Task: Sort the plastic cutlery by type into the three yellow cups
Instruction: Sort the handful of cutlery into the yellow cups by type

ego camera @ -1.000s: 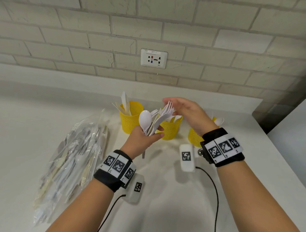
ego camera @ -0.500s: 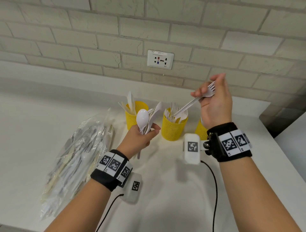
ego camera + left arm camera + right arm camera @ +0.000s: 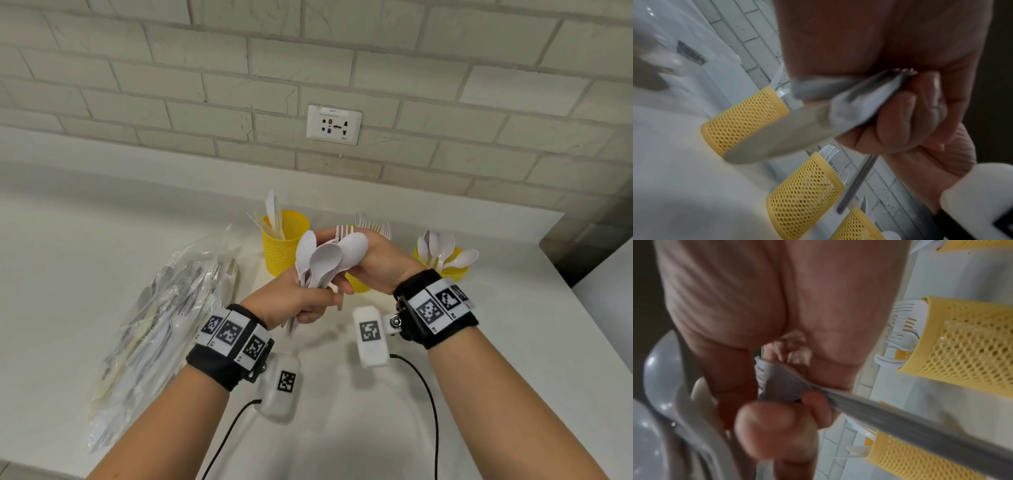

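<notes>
My left hand grips a bundle of white spoons by the handles, bowls up, in front of the cups. My right hand is against the top of the bundle. Its thumb and finger pinch a white fork at the neck; the tines show above the spoons. The left yellow cup holds knives. The middle cup holds forks and is mostly hidden behind my hands. The right cup holds spoons.
A clear plastic bag of mixed cutlery lies on the white counter to the left. The brick wall with an outlet rises behind the cups. The counter ends at the right edge. Cables trail from both wristbands.
My right hand, raised high with a fork half a second ago, has come down to the bundle in my left hand. The left hand has stayed in place.
</notes>
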`<state>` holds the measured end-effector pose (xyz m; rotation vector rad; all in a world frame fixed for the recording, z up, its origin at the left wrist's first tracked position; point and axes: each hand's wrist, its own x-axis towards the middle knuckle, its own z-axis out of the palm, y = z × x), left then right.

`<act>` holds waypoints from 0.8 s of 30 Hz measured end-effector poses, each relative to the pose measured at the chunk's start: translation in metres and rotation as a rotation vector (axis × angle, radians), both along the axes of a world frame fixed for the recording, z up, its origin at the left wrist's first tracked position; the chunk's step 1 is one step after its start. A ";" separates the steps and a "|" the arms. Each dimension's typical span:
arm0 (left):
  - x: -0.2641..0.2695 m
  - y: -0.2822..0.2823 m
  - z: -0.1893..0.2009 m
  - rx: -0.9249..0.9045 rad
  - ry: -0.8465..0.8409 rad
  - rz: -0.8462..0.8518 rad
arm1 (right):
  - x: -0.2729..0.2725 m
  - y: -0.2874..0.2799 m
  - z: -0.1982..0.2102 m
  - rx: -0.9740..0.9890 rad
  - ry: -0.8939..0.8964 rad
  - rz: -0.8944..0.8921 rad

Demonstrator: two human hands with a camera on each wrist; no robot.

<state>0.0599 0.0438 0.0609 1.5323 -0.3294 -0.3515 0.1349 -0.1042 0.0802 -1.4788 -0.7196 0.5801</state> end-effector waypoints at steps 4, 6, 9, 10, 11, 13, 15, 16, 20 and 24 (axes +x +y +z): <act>0.001 0.004 -0.003 -0.008 0.029 0.042 | -0.002 0.007 0.002 -0.020 -0.061 -0.160; 0.002 0.006 -0.006 -0.036 0.058 0.106 | 0.001 0.012 0.003 0.056 -0.057 -0.246; 0.006 0.014 -0.011 -0.075 0.083 0.220 | 0.010 0.025 0.009 0.170 -0.042 -0.383; 0.007 0.019 -0.013 -0.075 0.091 0.263 | 0.016 0.029 0.011 0.206 -0.031 -0.463; 0.008 0.024 -0.015 -0.079 0.105 0.305 | 0.022 0.033 0.015 0.251 -0.027 -0.557; 0.010 0.037 -0.019 -0.099 0.132 0.399 | 0.036 0.039 0.026 0.328 -0.057 -0.749; 0.012 0.051 -0.021 -0.142 0.134 0.485 | 0.049 0.048 0.037 0.388 -0.089 -0.834; 0.014 0.058 -0.022 -0.161 0.127 0.515 | 0.055 0.055 0.040 0.392 -0.109 -0.840; 0.016 0.072 -0.022 -0.199 0.082 0.552 | 0.071 0.091 0.036 0.376 -0.186 -0.804; 0.014 0.078 -0.021 -0.195 0.049 0.544 | 0.076 0.119 0.017 0.228 -0.176 -0.755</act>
